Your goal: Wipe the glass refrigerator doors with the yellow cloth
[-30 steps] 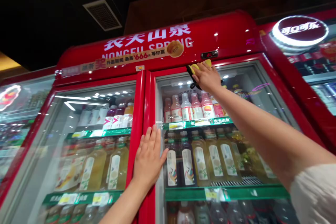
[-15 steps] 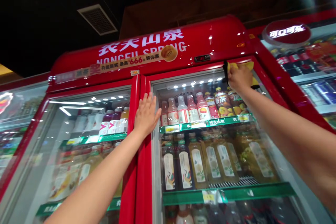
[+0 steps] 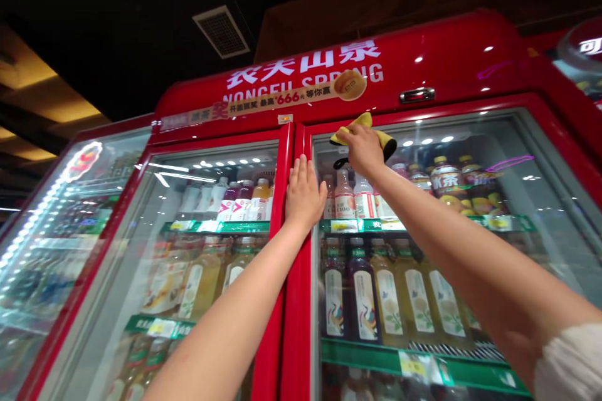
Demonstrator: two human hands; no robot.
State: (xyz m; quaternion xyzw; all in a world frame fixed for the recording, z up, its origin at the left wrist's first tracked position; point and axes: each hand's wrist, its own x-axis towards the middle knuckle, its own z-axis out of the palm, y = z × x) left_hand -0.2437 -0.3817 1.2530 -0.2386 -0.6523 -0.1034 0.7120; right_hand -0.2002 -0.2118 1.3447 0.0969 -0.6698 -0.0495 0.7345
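Observation:
My left hand lies flat, fingers stretched upward, on the red frame where the two fridge doors meet. Up and to its right, my right hand grips a yellow cloth with black edging. It presses the cloth against the upper left part of the right glass door, just under the red top rail. A black loop hangs from the cloth. Behind the glass stand several drink bottles, some partly hidden by my right forearm.
The red drinks fridge has a lettered header with a small display. Its left glass door shows more bottles on green-edged shelves. Another lit fridge stands to the left, and one with a round sign to the right.
My right hand has slid the cloth leftward along the top of the right door, from its right corner towards the left. My left hand stays on the frame; the view has swung left.

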